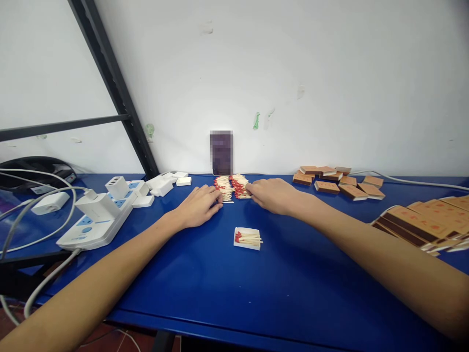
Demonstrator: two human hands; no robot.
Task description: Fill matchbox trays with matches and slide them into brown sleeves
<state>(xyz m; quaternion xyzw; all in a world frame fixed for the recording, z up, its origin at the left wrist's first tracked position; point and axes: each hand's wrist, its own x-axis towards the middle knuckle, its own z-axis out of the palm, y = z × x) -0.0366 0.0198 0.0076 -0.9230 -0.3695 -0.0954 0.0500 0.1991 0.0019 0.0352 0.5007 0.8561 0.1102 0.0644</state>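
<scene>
Wooden matches with red heads (223, 188) lie in two side-by-side heaps by the wall. My left hand (200, 206) rests at the left edge of the heaps, thumb apart from the stretched fingers, nothing seen in its grasp. On the other side, my right hand (270, 195) has its fingers curled and pressed together against the right heap (240, 187). Whatever its fingertips pinch is hidden. Nearer to me, a white matchbox tray (236, 242) sits on the table, holding several matches with their red heads to the left; some ends stick out past its right side.
Several white trays (161, 187) and a power strip with chargers (97, 225) stand left among cables. Filled-looking orange matchboxes (326, 187) lie back right; flat orange sleeves (421, 222) are stacked at far right. A phone-like dark panel (222, 152) leans on the wall behind the blue table (205, 278).
</scene>
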